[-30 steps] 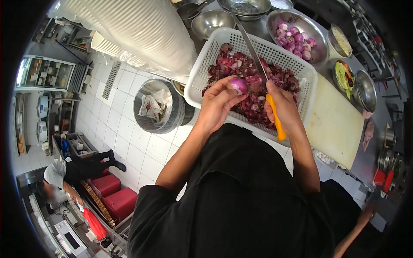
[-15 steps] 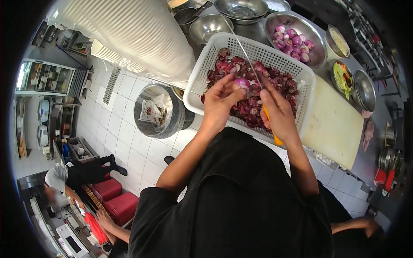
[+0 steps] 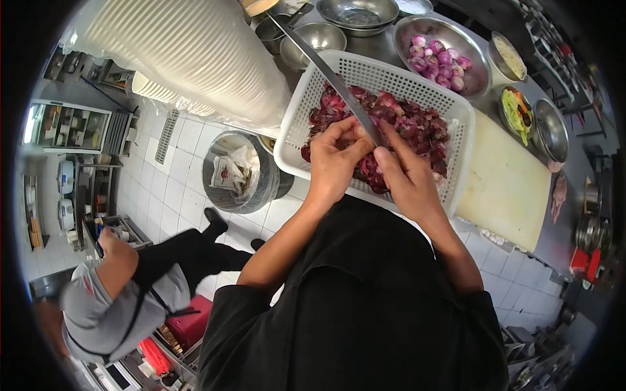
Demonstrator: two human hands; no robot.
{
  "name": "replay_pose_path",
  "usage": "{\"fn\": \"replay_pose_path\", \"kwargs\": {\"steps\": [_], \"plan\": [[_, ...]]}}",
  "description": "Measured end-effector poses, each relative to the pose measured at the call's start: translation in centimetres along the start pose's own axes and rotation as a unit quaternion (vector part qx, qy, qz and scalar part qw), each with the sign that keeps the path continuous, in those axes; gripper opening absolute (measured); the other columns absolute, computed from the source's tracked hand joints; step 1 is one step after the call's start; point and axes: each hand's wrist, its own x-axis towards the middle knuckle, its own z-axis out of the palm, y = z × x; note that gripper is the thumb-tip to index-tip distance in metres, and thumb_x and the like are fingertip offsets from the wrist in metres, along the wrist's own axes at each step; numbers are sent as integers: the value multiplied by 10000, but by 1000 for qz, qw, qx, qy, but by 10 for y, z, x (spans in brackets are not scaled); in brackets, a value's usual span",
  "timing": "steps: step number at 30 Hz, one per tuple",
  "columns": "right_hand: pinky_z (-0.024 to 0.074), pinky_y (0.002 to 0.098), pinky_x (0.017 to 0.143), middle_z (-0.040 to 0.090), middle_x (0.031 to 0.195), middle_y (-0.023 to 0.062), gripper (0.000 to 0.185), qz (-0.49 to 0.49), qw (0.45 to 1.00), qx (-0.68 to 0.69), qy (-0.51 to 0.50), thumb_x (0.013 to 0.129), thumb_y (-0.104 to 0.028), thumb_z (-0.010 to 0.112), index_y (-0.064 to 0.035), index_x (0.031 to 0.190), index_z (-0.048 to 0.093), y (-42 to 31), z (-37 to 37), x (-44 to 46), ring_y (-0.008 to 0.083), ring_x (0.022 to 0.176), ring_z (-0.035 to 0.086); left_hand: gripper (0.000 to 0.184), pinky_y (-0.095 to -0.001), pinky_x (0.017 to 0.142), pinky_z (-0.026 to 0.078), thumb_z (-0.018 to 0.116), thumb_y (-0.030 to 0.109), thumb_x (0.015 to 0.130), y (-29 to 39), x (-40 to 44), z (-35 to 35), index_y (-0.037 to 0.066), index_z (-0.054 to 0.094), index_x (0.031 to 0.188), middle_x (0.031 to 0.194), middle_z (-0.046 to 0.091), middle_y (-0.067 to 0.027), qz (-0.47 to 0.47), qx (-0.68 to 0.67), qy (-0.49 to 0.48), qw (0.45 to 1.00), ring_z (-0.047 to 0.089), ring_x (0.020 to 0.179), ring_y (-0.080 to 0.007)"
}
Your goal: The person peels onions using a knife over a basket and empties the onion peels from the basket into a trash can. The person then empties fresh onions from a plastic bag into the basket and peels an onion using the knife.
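Note:
My left hand is closed over the white perforated basket, pinching a red onion that is mostly hidden by fingers and blade. My right hand grips a long knife, its blade pointing up and to the left, flat side showing, against the onion. The knife's handle is covered by the hand. Beneath both hands, dark red onion skins fill the basket. A steel bowl beyond it holds several peeled onions.
A pale cutting board adjoins the basket's right side. Bowls with lettuce and pale shreds stand farther right. Stacked containers in plastic wrap are at left, above a lined bin. A person in grey is at lower left.
The knife has turned from edge-on to showing its flat side, tip swung left. The onion is now more covered. The person in grey has come closer; the hand at lower right is gone.

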Motion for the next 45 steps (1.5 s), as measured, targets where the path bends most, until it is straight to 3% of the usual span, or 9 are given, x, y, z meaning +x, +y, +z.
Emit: {"fn": "replay_pose_path", "kwargs": {"steps": [11, 17, 20, 23, 26, 30, 36, 41, 45], "plan": [[460, 333, 575, 597, 632, 142, 517, -12, 999, -37, 11, 983, -317, 559, 5, 1382, 493, -2, -1, 1, 219, 568, 622, 370, -219, 751, 521, 681, -76, 836, 0, 1, 3, -105, 593, 1194, 936, 673, -58, 24, 24, 7, 999, 628, 844, -87], [467, 325, 587, 611, 656, 123, 532, -55, 998, -21, 38, 977, -334, 565, 8, 1379, 499, 7, 7, 5, 208, 577, 620, 373, -230, 778, 528, 677, -73, 841, 4, 0, 2, -108, 585, 1201, 958, 676, -73, 21, 44, 15, 999, 639, 862, -104], [437, 291, 529, 572, 611, 76, 457, 28, 998, 62, 13, 983, -387, 558, -3, 1222, 620, 2, 2, 4, 164, 512, 565, 379, -255, 823, 537, 655, -82, 854, 4, 0, -3, -104, 569, 1222, 1000, 681, -97, 10, 0, 6, 1000, 656, 902, -135], [384, 251, 460, 527, 588, 28, 415, 207, 957, 189, -74, 988, -447, 541, -43, 964, 633, -5, -19, 7, 108, 469, 504, 371, -287, 847, 546, 613, -86, 876, 3, -5, -6, -97, 555, 1242, 1018, 671, -110, 5, -59, -11, 998, 663, 934, -170], [332, 234, 410, 488, 568, 0, 422, 225, 950, 216, -23, 991, -478, 524, -95, 817, 546, 0, -24, 15, 74, 440, 442, 384, -343, 916, 541, 572, -87, 892, -2, -7, -18, -82, 535, 1275, 1104, 651, -128, 9, -108, -40, 993, 651, 1006, -201], [331, 247, 408, 484, 572, 14, 416, 248, 945, 213, -4, 995, -468, 520, -60, 990, 600, 26, -29, 26, 83, 433, 429, 392, -333, 945, 521, 539, -69, 914, 3, -3, -25, -56, 526, 1305, 1183, 624, -124, -22, -197, -67, 978, 632, 1027, -179], [330, 251, 409, 468, 579, 21, 538, 236, 949, 210, 3, 997, -457, 518, -36, 1331, 513, 18, -25, 19, 90, 430, 423, 413, -335, 927, 528, 555, -58, 909, 3, 2, -27, -52, 518, 1320, 1186, 625, -110, -35, -199, -62, 977, 632, 1033, -176], [339, 258, 415, 480, 591, 26, 577, 260, 945, 199, -4, 993, -460, 517, -41, 1389, 500, 27, -27, 20, 101, 436, 423, 453, -294, 875, 533, 633, -44, 876, 5, 3, -20, -59, 528, 1317, 1129, 652, -92, -37, -117, -62, 991, 637, 984, -144], [384, 247, 459, 527, 619, 37, 593, 252, 959, 129, -16, 991, -463, 516, -14, 1379, 515, 15, -31, 15, 102, 482, 476, 437, -272, 840, 533, 665, -60, 848, 7, 4, -16, -56, 570, 1275, 1044, 684, -82, -8, 47, -34, 998, 652, 904, -130]]}}
